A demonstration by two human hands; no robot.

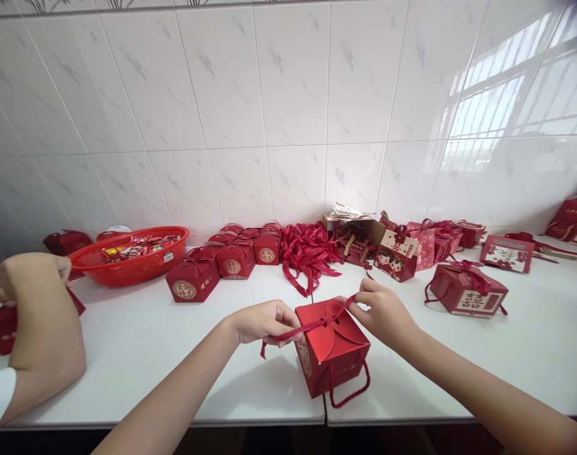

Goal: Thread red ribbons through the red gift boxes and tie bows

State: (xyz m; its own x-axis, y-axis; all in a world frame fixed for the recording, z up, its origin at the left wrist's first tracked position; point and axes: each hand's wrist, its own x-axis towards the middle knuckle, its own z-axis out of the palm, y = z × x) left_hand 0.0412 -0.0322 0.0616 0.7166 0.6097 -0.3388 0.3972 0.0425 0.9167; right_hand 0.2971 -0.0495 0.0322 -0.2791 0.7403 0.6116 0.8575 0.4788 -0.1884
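A red box (335, 347) with a rope handle stands near the table's front edge, over the seam. A red ribbon (311, 326) runs through the holes in its top and is drawn out to both sides. My left hand (267, 323) pinches one end of the ribbon at the box's left side, its fingers against the box. At the upper right of the box, my right hand (380, 309) pinches the other end between thumb and fingers.
Behind lie a pile of red ribbons (309, 249), finished-looking red boxes (193, 278) and a red basket (127, 268) of packets. Decorated boxes (471, 291) stand on the right. At the left edge, another person's arm (46, 322) reaches over a red box.
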